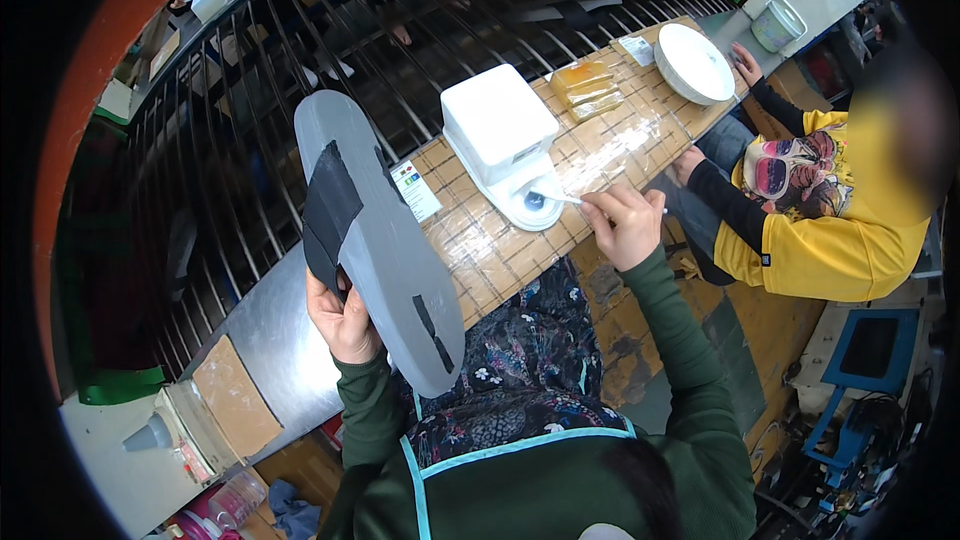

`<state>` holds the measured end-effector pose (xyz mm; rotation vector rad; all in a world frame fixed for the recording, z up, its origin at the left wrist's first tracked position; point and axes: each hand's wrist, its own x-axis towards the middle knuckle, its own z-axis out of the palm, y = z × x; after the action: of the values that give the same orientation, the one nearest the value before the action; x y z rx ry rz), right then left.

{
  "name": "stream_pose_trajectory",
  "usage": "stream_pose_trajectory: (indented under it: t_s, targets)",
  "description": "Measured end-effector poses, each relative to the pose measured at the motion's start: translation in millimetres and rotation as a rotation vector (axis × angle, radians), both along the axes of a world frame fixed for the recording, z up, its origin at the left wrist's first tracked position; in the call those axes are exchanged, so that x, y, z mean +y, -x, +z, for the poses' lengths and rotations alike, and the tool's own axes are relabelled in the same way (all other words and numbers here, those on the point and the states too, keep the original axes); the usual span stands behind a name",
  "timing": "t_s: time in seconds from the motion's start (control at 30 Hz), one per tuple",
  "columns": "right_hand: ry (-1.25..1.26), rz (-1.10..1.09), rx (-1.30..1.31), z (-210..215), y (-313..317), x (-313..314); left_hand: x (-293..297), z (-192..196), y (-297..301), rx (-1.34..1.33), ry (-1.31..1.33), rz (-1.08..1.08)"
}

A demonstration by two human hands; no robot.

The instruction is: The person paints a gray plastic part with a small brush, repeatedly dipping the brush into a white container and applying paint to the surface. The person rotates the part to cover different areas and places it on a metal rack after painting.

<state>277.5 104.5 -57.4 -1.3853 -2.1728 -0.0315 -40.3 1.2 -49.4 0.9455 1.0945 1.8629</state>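
My left hand point(345, 322) is closed on a long grey shoe sole point(392, 260), tilted upright at the left. A wide black strap point(331, 208) crosses the sole, and dark slots show along its edges. My right hand point(628, 225) pinches a thin white stick-like tool point(572, 200), perhaps a brush; its tip is at the dark opening of a round white cup. That cup is the low front part of a white box-shaped dispenser point(500, 118) on the board in front of me. The tip itself is too small to make out.
The board point(478, 260) rests along a rack of metal bars point(270, 180). On it are yellow wrapped blocks point(586, 90), a label card point(414, 190) and a white bowl point(694, 63). A person in a yellow top point(850, 240) sits at the right, one hand near the bowl.
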Motion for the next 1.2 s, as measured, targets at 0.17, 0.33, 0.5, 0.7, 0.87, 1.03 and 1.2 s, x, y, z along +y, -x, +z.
stream_pose_trajectory:
  t_s: [0.17, 0.33, 0.5, 0.7, 0.87, 1.03, 1.2]
  targets:
    - [0.527, -0.074, 0.536, -22, -10, 4, 2, 0, -1, 0.047, -0.015, 0.030]
    - [1.126, -0.022, 0.972, -33, -28, 1, 5, -1, -18, -0.080, -0.013, -0.001]
    - [0.904, -0.008, 1.033, -22, -2, -11, 13, -4, -36, -0.144, 0.005, -0.086]
    - [-0.017, 0.012, 0.621, 34, 46, -35, 21, -3, -46, -0.148, 0.086, -0.168]
    - [0.202, 0.239, 0.856, 50, 78, -58, 17, -1, -47, -0.141, 0.060, -0.174]
    - [0.302, 0.213, 0.879, 43, 91, -61, 6, -2, -46, -0.104, 0.065, -0.184]
    - [0.254, 0.178, 0.803, 47, 91, -50, 2, 1, -44, -0.020, 0.057, -0.195]
